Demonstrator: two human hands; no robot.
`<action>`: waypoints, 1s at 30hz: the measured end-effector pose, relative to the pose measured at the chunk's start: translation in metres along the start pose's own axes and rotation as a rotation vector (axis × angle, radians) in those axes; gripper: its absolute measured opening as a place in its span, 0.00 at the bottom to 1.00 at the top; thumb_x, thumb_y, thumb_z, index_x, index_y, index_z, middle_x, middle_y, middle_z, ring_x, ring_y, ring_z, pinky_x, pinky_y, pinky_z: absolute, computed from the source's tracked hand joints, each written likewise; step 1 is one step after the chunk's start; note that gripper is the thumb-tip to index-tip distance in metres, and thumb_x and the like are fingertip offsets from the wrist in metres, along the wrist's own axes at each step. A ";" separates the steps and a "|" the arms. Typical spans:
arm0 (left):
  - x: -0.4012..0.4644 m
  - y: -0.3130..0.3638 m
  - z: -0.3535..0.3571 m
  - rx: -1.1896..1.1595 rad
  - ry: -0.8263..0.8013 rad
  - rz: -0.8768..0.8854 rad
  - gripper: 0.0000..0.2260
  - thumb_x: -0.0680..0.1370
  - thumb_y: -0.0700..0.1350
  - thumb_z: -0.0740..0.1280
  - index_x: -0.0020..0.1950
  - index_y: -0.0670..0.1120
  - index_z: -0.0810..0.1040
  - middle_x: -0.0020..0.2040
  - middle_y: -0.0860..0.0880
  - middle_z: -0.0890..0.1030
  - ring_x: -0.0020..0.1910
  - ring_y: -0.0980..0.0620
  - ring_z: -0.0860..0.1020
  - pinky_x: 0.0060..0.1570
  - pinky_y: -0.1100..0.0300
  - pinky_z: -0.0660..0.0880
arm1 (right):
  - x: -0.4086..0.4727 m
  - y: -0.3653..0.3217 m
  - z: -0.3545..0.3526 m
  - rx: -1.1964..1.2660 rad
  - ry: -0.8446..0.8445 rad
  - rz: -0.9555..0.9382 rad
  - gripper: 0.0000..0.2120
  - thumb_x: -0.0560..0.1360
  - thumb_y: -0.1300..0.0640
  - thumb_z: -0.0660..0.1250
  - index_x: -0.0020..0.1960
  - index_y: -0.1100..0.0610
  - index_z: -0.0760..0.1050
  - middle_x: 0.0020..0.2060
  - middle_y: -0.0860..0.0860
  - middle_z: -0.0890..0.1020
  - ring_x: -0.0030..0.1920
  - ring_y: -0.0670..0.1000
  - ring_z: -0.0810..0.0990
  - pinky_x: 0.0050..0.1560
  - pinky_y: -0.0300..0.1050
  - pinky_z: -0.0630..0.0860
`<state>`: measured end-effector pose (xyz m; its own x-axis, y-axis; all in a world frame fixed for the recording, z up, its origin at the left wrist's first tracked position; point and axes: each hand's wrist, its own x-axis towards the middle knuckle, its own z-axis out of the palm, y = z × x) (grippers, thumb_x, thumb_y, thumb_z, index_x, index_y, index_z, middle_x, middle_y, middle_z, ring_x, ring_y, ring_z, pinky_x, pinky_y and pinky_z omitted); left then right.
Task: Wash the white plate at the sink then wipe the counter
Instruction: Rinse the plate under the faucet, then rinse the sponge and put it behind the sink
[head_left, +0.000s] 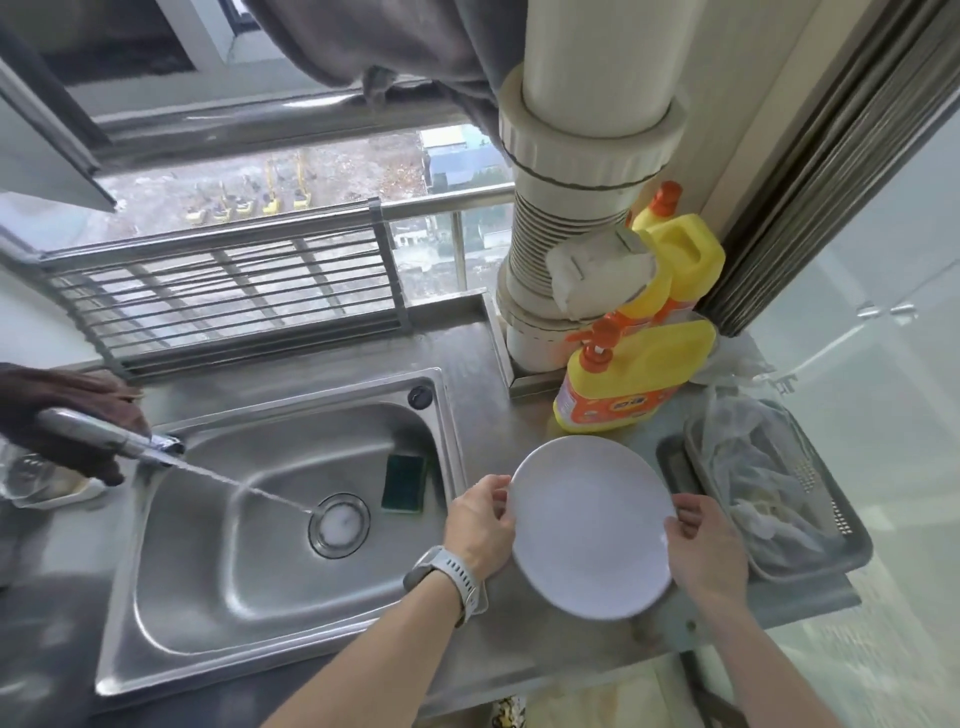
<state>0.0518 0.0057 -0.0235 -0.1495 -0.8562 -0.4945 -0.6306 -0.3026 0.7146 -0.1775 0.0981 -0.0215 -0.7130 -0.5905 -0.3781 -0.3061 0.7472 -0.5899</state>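
Both hands' grip on white plate (589, 527)

One head-worn wide-angle view looks steeply down from close above at the sink (270, 519) and counter (478, 364), window beyond.

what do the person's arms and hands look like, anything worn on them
Both forearms are bare, with no sleeves in view and no gloves. The left hand has a watch at the wrist, with a light grey or white case and a perforated strap of the same shade. The right hand and its wrist carry nothing: no ring, band or watch shows.
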 end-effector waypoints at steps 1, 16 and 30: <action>-0.002 0.001 -0.005 -0.004 -0.001 0.003 0.17 0.79 0.43 0.69 0.68 0.48 0.78 0.58 0.50 0.84 0.54 0.52 0.83 0.61 0.55 0.80 | -0.003 -0.003 -0.002 -0.032 0.021 -0.012 0.15 0.77 0.62 0.67 0.64 0.59 0.76 0.56 0.57 0.83 0.56 0.60 0.81 0.58 0.56 0.75; -0.059 -0.085 -0.280 -0.599 0.483 -0.318 0.12 0.78 0.38 0.62 0.42 0.41 0.85 0.37 0.44 0.86 0.38 0.47 0.83 0.41 0.55 0.79 | -0.165 -0.307 0.149 0.152 -0.491 -0.602 0.07 0.82 0.49 0.64 0.55 0.51 0.77 0.46 0.49 0.82 0.44 0.44 0.80 0.38 0.33 0.74; -0.031 -0.135 -0.400 -1.940 0.203 -0.387 0.24 0.71 0.40 0.74 0.65 0.35 0.73 0.61 0.35 0.79 0.60 0.39 0.80 0.57 0.47 0.80 | -0.216 -0.430 0.293 0.352 -1.228 0.154 0.19 0.75 0.49 0.71 0.57 0.64 0.77 0.47 0.60 0.82 0.48 0.59 0.82 0.56 0.53 0.82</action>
<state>0.4464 -0.0945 0.0929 -0.0709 -0.6288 -0.7743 0.9413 -0.2990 0.1567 0.2933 -0.1852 0.1050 0.3768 -0.5382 -0.7539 0.0435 0.8233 -0.5659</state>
